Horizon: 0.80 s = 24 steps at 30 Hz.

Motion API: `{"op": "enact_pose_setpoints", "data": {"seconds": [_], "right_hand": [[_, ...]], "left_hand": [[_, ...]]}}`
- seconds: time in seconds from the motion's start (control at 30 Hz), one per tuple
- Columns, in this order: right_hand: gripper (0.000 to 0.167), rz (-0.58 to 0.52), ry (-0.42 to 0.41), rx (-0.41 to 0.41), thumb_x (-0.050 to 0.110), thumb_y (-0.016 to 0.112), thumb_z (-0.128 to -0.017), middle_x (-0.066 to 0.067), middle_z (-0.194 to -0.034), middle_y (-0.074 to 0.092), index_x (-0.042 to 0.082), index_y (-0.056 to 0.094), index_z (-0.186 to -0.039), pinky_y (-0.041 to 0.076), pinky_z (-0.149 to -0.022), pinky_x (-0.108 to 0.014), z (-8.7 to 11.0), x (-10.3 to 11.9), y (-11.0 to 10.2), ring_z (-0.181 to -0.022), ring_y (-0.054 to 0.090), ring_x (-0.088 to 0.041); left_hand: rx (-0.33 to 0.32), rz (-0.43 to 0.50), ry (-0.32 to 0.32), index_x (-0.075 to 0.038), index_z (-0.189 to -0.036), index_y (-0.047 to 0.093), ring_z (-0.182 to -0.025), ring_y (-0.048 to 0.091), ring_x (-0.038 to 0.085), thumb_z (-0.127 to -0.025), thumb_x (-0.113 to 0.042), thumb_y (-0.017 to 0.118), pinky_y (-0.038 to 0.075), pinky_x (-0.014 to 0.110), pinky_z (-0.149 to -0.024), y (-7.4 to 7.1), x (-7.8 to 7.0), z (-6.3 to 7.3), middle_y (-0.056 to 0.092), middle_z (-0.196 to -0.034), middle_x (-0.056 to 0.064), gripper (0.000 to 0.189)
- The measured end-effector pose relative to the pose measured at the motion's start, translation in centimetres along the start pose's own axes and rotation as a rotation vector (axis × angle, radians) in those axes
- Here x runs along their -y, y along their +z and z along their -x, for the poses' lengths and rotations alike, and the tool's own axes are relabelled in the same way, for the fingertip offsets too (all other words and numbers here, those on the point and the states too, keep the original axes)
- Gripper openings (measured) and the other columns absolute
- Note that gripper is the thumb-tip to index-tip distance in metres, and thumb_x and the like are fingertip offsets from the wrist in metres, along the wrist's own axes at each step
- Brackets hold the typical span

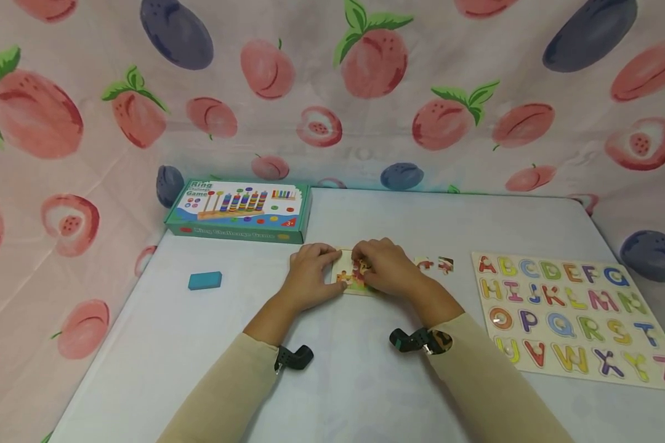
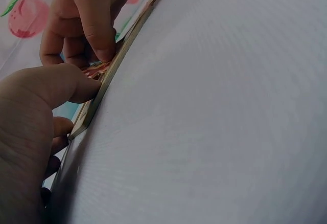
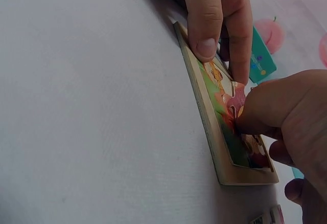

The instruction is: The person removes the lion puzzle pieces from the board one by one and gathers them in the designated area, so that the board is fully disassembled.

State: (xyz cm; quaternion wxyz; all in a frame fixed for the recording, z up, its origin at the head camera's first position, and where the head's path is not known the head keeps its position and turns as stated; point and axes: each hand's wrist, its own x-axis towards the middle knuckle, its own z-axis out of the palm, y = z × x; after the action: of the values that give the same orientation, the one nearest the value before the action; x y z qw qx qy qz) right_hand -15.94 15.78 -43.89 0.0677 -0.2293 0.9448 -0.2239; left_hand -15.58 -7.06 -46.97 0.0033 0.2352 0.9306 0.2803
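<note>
Item: one small wooden picture puzzle (image 3: pixel 242 176), pale-framed, lying on the white table (image 1: pixel 343 369) at the middle of the scene, between the two hands; its picture shows green ground and orange and red figures, partly covered by fingers.

Item: left hand (image 1: pixel 310 277), grasping the puzzle at its left side, thumb on the near part of the frame, fingers spread toward the far corner.

Item: right hand (image 1: pixel 388 267), fingers bent, pinching a reddish puzzle piece (image 3: pixel 237 98) over the picture; the piece sits slightly tilted, and whether it is fully seated cannot be told.

Item: two loose puzzle pieces (image 1: pixel 445 265), side by side on the table, just right of the right hand.

Item: one alphabet board (image 1: pixel 590 371), on the right, well apart from the puzzle, with coloured letters A to Z in four rows.

Item: one green-edged box (image 1: pixel 238 209), far left, printed "Ring Challenge Game".

Item: one blue block (image 1: pixel 205 280), left, on the near side of the box, lying flat.

Item: two beige sleeves (image 1: pixel 227 381), reaching in from the near side, a black wrist camera (image 1: pixel 295 357) at each cuff.

Item: fruit-print cloth (image 1: pixel 318 166), hanging behind the table's far edge.
</note>
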Motion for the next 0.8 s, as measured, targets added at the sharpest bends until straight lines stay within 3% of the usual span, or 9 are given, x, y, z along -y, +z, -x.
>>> {"op": "enact_pose_setpoints", "data": {"seconds": [0.23,0.47,0.8], "right_hand": [[0.032,-0.041,0.002,0.007,0.005,0.075,-0.092,-0.001,-0.115,0.071,0.019,0.066,-0.12,0.046,-0.094,-0.054,0.01,-0.21,-0.26,-0.108,0.059,-0.029],[0.029,-0.138,0.007,0.018,0.001,0.074,-0.095,0.002,-0.106,0.069,0.018,0.065,-0.117,0.052,-0.088,-0.044,0.17,-0.5,-0.77,-0.096,0.063,-0.021],[0.027,-0.141,0.023,-0.008,0.004,0.074,-0.096,0.003,-0.101,0.07,0.02,0.068,-0.116,0.052,-0.082,-0.04,0.47,-0.32,-0.69,-0.09,0.063,-0.019]], "left_hand": [[0.005,-0.008,-0.004,-0.012,-0.146,0.068,-0.139,0.045,0.026,-0.085,-0.042,0.083,0.035,0.051,-0.106,0.01,0.08,-0.22,0.06,-0.139,0.004,0.069],[0.0,-0.009,0.01,-0.012,-0.145,0.068,-0.138,0.046,0.027,-0.084,-0.041,0.083,0.036,0.051,-0.104,0.01,0.03,-0.33,0.061,-0.139,0.005,0.069],[-0.001,-0.006,-0.001,-0.011,-0.144,0.069,-0.137,0.046,0.028,-0.085,-0.04,0.083,0.036,0.052,-0.105,0.04,-0.07,-0.06,0.061,-0.138,0.006,0.068]]}}
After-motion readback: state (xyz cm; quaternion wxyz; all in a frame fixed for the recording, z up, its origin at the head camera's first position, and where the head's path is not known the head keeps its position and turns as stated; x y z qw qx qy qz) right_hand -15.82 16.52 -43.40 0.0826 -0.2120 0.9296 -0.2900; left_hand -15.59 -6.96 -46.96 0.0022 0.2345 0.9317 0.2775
